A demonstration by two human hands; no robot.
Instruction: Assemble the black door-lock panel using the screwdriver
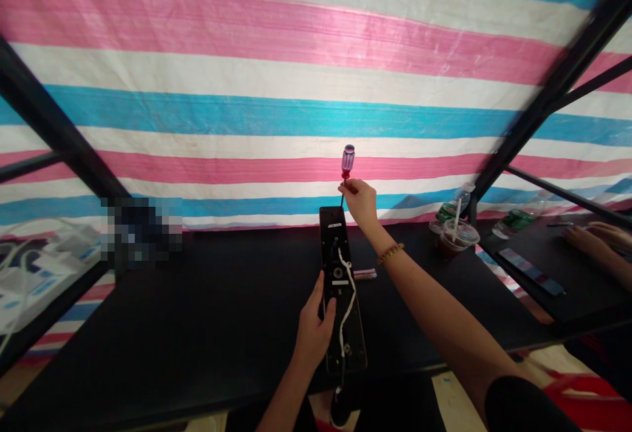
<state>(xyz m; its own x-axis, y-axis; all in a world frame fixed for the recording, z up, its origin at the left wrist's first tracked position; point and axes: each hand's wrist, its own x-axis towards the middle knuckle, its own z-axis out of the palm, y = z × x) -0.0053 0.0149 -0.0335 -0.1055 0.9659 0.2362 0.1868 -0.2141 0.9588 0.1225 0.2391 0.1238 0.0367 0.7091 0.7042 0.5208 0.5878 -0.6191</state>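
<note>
So I had my left hand [313,330] clamped on the lower part of a long, narrow black panel [332,241], fingers curled around its side and over its face, right next to a thin white cable [348,300] snaking down the back of it. The panel lay lengthwise on a black tabletop [197,326], pointing away from me.

My right hand [360,205] was up at the far end in a tight pinch on a screwdriver with a clear purple handle and red collar [347,165]. The screwdriver stood nearly upright, handle up, with its thin dark shaft running down to the panel's top edge. From my angle I honestly couldn't tell if the tip was touching. I had a beaded brown bracelet [390,254] on that wrist.

Just past the panel sat a small pink-and-white packet [365,274]. Further right were a plastic cup of dark drink with a straw [459,238] and a water bottle with a green label [451,207]. A co-worker's hands [590,238] rested on the next table over, and a pink, white and blue striped tarp [296,56] hung behind it all.
</note>
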